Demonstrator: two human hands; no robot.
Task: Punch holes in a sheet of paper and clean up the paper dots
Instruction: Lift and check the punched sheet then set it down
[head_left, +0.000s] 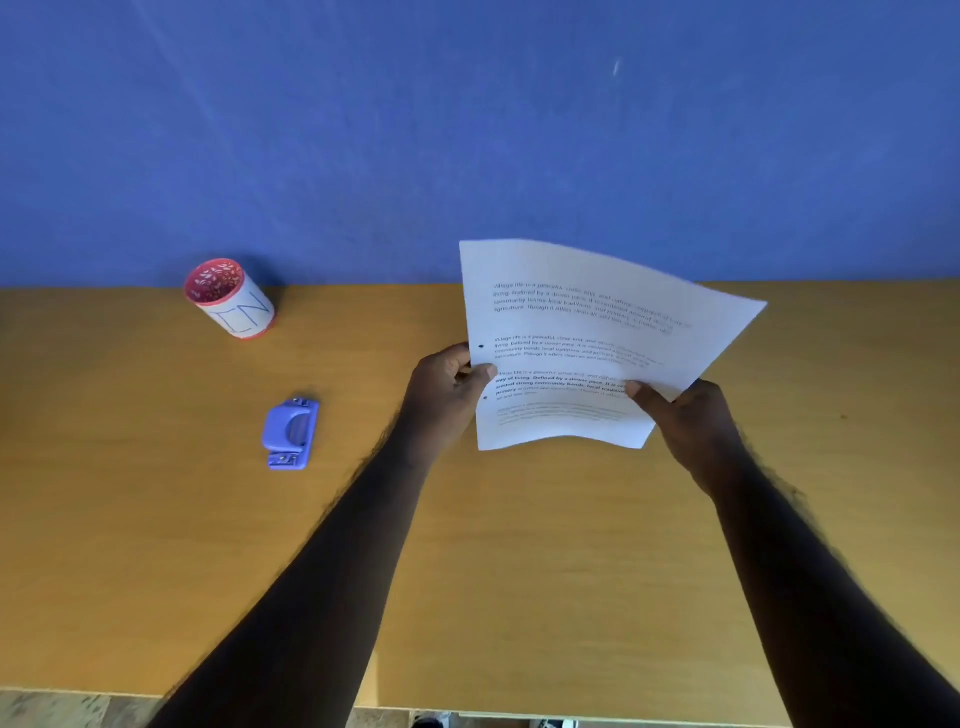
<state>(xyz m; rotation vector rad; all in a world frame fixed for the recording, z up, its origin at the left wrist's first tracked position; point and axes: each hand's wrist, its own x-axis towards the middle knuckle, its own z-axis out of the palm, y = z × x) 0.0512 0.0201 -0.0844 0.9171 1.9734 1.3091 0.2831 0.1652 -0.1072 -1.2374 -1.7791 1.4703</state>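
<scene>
A white printed sheet of paper (582, 332) is held up above the table, tilted and slightly curled. Two small dark holes show near its left edge. My left hand (447, 389) pinches the sheet's left edge between thumb and fingers. My right hand (691, 421) grips its lower right edge, thumb on top. A blue hole punch (290, 434) lies on the wooden table (156, 519) to the left of my left forearm, untouched. I see no paper dots on the table.
A red and white cylindrical cup (229, 297) with letters written on it stands at the back left, against the blue wall (467, 130). The table's front edge runs along the bottom, with floor below it.
</scene>
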